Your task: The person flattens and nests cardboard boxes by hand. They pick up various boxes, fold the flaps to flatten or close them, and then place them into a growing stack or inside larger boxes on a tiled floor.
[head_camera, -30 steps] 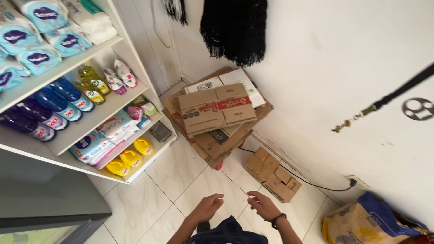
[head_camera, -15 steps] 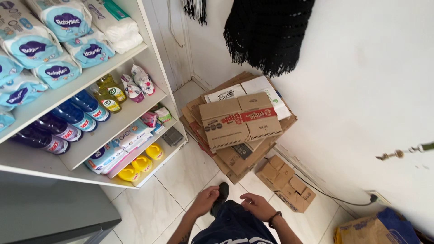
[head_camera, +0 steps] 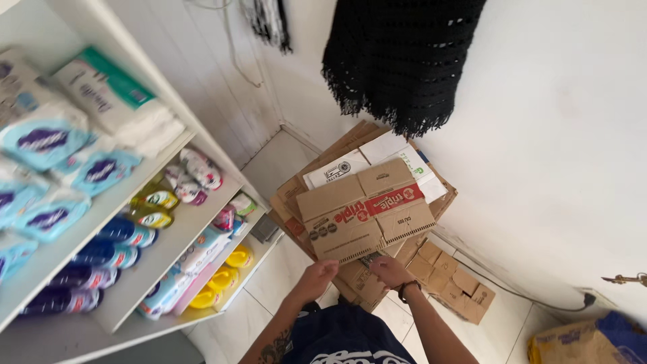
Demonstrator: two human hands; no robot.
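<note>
A stack of flattened brown cardboard boxes leans against the white wall at the floor corner. My left hand reaches to the lower left edge of the top flattened box and touches it, fingers curled. Beside it, my right hand, with a dark band on the wrist, touches the lower edge of the same box. Whether either hand has closed around the cardboard cannot be made out. A dark blue shirt fills the bottom of the view.
White shelves on the left hold blue and white packs, bottles and yellow containers. A black fringed cloth hangs on the wall above the boxes. Smaller flattened cardboard lies on the tiled floor, with a cable and a brown bag at right.
Both hands have moved up and forward from in front of my body to the lower edge of the top flattened box. The view has come closer to the stack.
</note>
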